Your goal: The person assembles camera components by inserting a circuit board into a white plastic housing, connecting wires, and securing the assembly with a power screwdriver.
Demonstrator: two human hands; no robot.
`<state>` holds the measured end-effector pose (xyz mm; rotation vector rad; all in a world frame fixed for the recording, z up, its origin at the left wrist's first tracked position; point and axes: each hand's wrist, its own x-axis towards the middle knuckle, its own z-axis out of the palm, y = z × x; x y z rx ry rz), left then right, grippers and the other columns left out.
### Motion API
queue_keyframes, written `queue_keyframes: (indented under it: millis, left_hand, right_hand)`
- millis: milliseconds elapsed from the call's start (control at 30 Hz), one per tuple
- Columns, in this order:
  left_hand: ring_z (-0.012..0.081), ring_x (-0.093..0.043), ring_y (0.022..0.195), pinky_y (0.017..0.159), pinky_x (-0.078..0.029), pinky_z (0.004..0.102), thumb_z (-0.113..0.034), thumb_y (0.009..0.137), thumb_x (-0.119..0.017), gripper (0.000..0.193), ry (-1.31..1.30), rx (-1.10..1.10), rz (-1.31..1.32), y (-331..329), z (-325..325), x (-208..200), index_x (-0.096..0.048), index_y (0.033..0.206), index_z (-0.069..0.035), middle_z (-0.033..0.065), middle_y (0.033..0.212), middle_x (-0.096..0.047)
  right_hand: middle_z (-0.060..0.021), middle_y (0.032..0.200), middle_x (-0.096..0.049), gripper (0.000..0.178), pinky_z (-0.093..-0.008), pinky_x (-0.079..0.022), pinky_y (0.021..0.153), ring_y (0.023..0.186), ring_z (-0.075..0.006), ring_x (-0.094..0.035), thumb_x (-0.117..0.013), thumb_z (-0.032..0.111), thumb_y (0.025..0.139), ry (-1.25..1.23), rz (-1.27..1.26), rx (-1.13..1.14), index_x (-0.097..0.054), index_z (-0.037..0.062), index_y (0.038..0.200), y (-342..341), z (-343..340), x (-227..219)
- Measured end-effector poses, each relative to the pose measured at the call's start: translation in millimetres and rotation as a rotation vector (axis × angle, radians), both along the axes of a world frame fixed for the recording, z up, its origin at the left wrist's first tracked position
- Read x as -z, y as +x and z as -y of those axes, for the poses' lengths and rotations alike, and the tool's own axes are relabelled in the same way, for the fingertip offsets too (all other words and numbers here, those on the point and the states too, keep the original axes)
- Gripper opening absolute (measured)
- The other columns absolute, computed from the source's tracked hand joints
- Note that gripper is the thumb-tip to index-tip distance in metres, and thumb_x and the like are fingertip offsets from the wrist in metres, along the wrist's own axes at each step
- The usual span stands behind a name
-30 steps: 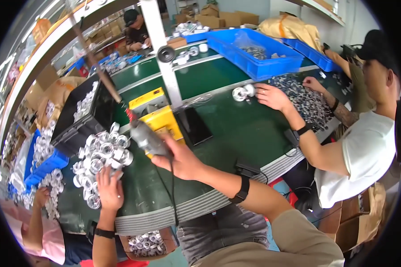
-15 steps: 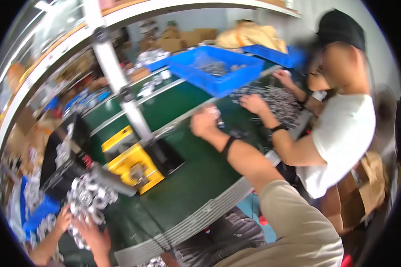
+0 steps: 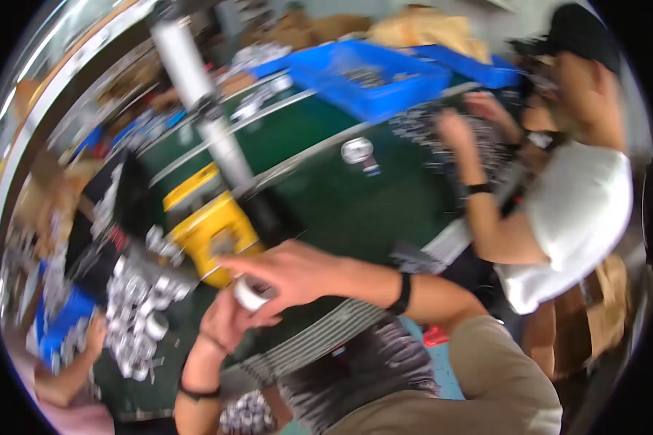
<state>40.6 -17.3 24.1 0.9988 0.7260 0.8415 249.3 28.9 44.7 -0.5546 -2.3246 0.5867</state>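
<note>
Low over the near side of the green bench (image 3: 326,210), my two hands meet around a small pale, ring-shaped part (image 3: 251,294) with a dark opening. My left hand (image 3: 225,322) closes on it from below and left. From the right, my right hand (image 3: 294,272) curls over it, its forefinger stretched toward a yellow box-like fixture (image 3: 214,225). Motion smears the fingertips. A heap of silvery metal parts (image 3: 134,304) is left of my hands. Farther off on the bench lies a round silvery part (image 3: 357,151) with a small dark piece beside it.
A co-worker in a white shirt (image 3: 577,210) works at the right over many small parts (image 3: 450,138). Another person's hand (image 3: 94,333) is at the left by the heap. A blue bin (image 3: 370,94) stands behind; a metal post (image 3: 203,109) rises past the fixture.
My right hand has come back from the far bench to meet my left at the ring-shaped part. The round silvery part now lies uncovered near where that hand was. The view has shifted.
</note>
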Motion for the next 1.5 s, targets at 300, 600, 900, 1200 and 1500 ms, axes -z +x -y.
queue_keyframes:
  millis: [300, 600, 900, 1200, 1500]
  left_hand:
    - [0.0191, -0.055, 0.113, 0.095, -0.047, 0.0334, -0.021, 0.089, -0.066, 0.054, 0.218, -0.164, -0.096, -24.8, -17.4, 29.6, -0.044, 0.134, -0.001, 0.0086, 0.122, -0.056]
    - [0.0189, -0.054, 0.112, 0.098, -0.045, 0.0349, 0.004, 0.072, -0.076, 0.066, 0.263, -0.214, -0.054, -23.5, -20.0, 38.2, -0.045, 0.129, -0.007, 0.0064, 0.122, -0.053]
    - [0.022, -0.058, 0.109, 0.095, -0.051, 0.0431, 0.009, 0.073, -0.073, 0.075, 0.056, -0.181, 0.025, -13.8, -13.6, 24.9, -0.04, 0.138, -0.006, 0.008, 0.115, -0.056]
    - [0.0225, -0.059, 0.11, 0.097, -0.049, 0.0408, -0.018, 0.099, -0.046, 0.043, -0.115, -0.214, 0.223, -10.0, -14.0, 24.5, -0.038, 0.138, 0.0, 0.0114, 0.12, -0.056]
    - [0.0221, -0.062, 0.105, 0.093, -0.053, 0.0387, -0.011, 0.097, -0.051, 0.029, -0.024, -0.374, 0.23, -11.2, -13.9, 32.6, -0.057, 0.123, 0.001, 0.0119, 0.117, -0.062]
  right_hand:
    - [-0.005, 0.1, -0.062, 0.054, -0.0231, -0.049, 0.066, 0.075, -0.0096, -0.059, -0.073, 0.012, 0.081, -0.632, -0.288, -0.096, -0.048, 0.0032, 0.128, -13.3, -30.4, 44.9]
    - [-0.0017, 0.082, -0.062, 0.018, -0.025, -0.046, 0.066, 0.074, -0.0087, -0.057, -0.066, 0.016, 0.088, -0.986, -0.343, 0.012, -0.067, -0.0004, 0.094, -12.6, -25.6, 56.2]
    - [-0.0058, 0.088, -0.053, 0.008, -0.0305, -0.043, 0.073, 0.081, -0.0182, -0.054, -0.067, 0.007, 0.073, -0.465, -0.217, 0.097, -0.062, 0.0012, 0.073, -12.7, -17.8, 55.3]
    - [-0.006, 0.088, -0.053, 0.005, -0.0314, -0.044, 0.075, 0.082, -0.0183, -0.055, -0.065, 0.004, 0.073, -0.443, -0.306, 0.069, -0.062, 0.0002, 0.072, -18.7, -11.6, 55.1]
    - [-0.007, 0.089, -0.053, 0.026, -0.0292, -0.05, 0.066, 0.075, -0.0195, -0.059, -0.074, 0.007, 0.076, -0.176, -0.261, 0.291, -0.062, 0.0067, 0.1, -22.1, -3.3, 38.5]
